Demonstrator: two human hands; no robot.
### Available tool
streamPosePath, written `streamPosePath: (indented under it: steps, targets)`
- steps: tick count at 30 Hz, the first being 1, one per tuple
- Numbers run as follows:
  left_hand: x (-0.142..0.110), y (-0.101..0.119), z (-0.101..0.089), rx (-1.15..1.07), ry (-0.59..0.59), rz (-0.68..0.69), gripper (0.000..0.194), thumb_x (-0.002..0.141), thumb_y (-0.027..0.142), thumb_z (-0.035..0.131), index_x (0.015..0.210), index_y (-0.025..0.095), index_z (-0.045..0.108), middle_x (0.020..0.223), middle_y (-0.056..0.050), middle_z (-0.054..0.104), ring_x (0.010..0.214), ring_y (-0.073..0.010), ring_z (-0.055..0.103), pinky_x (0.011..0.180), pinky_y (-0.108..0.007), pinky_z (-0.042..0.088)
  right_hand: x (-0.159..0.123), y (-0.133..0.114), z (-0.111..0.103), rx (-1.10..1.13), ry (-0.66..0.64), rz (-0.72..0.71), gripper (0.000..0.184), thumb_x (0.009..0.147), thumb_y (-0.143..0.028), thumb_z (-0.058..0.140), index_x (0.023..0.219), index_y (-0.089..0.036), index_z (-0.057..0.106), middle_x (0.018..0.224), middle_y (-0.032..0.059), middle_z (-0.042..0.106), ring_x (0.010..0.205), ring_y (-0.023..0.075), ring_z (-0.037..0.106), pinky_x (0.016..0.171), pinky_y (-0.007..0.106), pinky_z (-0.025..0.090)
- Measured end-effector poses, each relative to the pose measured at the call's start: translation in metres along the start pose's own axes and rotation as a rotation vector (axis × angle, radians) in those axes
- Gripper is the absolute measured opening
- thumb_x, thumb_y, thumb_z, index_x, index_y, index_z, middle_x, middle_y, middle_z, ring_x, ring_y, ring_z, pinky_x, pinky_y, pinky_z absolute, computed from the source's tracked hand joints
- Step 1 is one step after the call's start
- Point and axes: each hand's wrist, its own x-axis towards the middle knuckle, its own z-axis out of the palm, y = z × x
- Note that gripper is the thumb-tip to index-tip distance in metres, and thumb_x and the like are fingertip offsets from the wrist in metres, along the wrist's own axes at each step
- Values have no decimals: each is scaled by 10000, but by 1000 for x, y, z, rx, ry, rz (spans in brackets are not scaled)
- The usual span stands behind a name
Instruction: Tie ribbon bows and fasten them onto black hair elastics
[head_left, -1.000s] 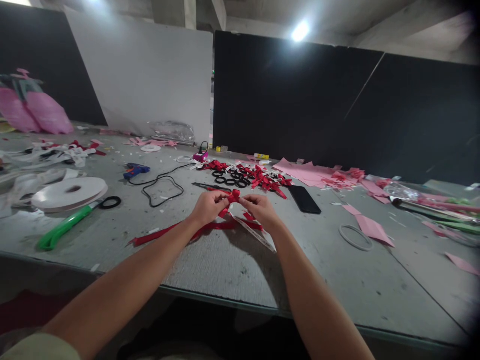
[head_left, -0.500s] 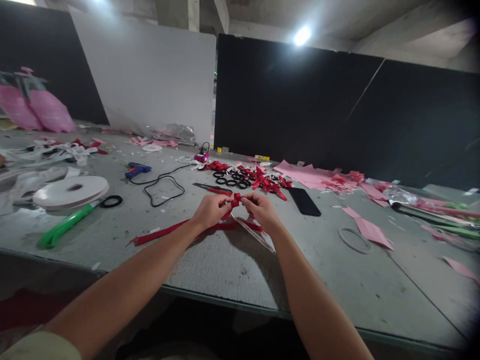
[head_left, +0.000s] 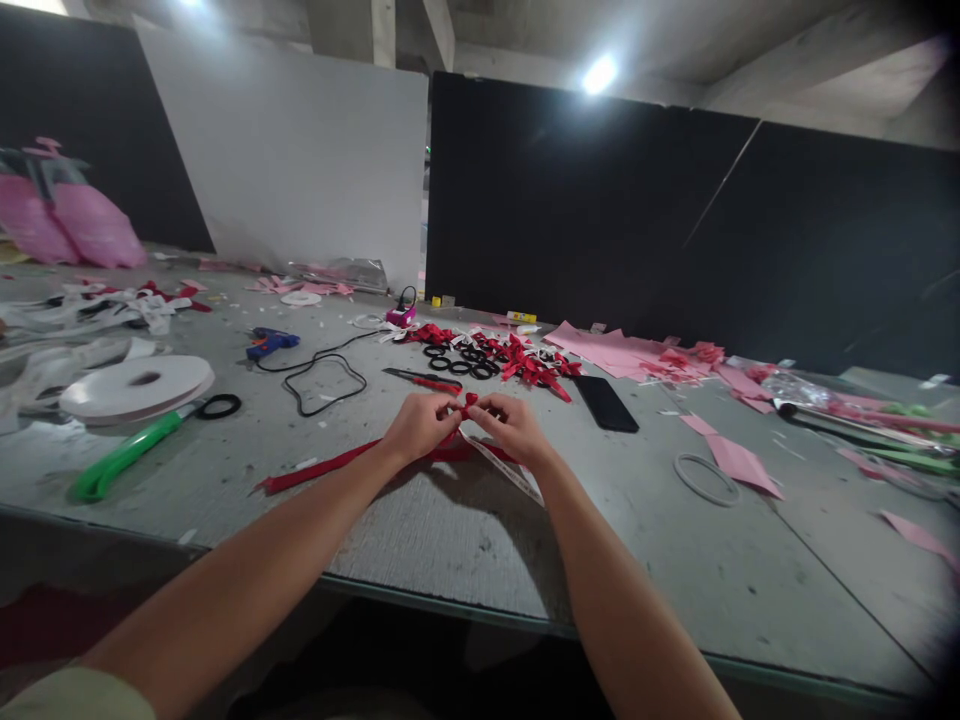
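Near the middle of the table, my left hand (head_left: 424,424) and my right hand (head_left: 510,424) pinch a red ribbon (head_left: 471,399) between them, their fingertips almost touching. A small red loop sticks up above the fingers; the rest of the fold is hidden by them. One long red tail (head_left: 322,466) lies on the table to the left, passing behind my left wrist. A white printed ribbon (head_left: 504,474) slants down from the fingers to my right wrist. Just beyond my hands lies a pair of scissors or a cutter with red handles (head_left: 435,383).
Red bows (head_left: 525,358) and black rings (head_left: 463,366) are heaped behind my hands. A phone (head_left: 606,403) lies to the right, pink paper (head_left: 742,464) farther right. At left are a blue glue gun (head_left: 270,343) with its cord, a white ribbon spool (head_left: 136,388) and a green-handled tool (head_left: 135,452).
My fingers have drawn closer together over the red ribbon. The right hand has shifted slightly left, and less of the red loop shows. The view has moved a little.
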Motion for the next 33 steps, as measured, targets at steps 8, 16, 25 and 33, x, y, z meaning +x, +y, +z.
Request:
streamPosePath:
  steps: [8,16,25,33]
  targets:
    - [-2,5,0,-11,58,85,207,835,275,587,988,168,676,633,17,622,568,-127,551,575,-233,405,2,7,7,161,-37,82,329,827,-490,607,758,-168,615,606,-26,510,563,114,422,539,246,319]
    - [-1,7,-1,-24,125,260,99,818,167,595,885,186,665,910,-46,609,893,-174,585,806,-294,464,2,8,10,353,12,180,395,824,-577,562,803,-183,567,614,-30,464,514,102,369,478,238,279]
    - [-1,6,-1,-25,138,229,140,856,290,607,840,169,675,846,-45,608,782,-159,573,700,-273,456,3,4,10,383,13,188,430,790,-601,598,768,-172,611,611,-24,479,543,105,386,490,235,289]
    - [0,8,-3,-85,118,151,158,859,282,566,809,176,671,853,-53,617,821,-174,581,730,-279,453,2,3,8,362,-9,196,420,806,-582,598,783,-165,640,626,-6,552,551,110,462,496,229,346]
